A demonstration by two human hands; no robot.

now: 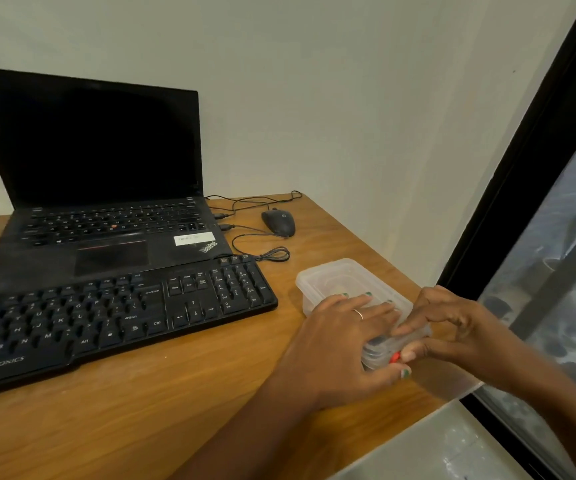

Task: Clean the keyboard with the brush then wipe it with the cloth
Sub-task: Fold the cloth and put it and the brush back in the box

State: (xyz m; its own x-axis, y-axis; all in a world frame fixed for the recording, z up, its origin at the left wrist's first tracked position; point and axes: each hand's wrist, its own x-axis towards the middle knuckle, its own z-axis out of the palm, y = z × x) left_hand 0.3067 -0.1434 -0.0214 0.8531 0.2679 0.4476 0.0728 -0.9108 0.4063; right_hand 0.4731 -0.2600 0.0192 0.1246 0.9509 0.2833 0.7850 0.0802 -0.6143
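Observation:
A black external keyboard (113, 317) lies on the wooden desk (182, 393), in front of an open black laptop (99, 188). To its right stands a clear plastic container (331, 277) with a lid. My left hand (345, 337) lies flat on the lid, thumb against the near side. My right hand (452, 327) grips the container's near right corner, fingers curled at the lid's edge. Dark contents show dimly through the plastic; I cannot tell what they are. No brush or cloth is in plain sight.
A black wired mouse (279, 221) sits behind the container, its cables (262, 252) looping between laptop and keyboard. The desk's right edge is close to the container. A dark-framed window (521, 168) runs along the right, and a white wall stands behind.

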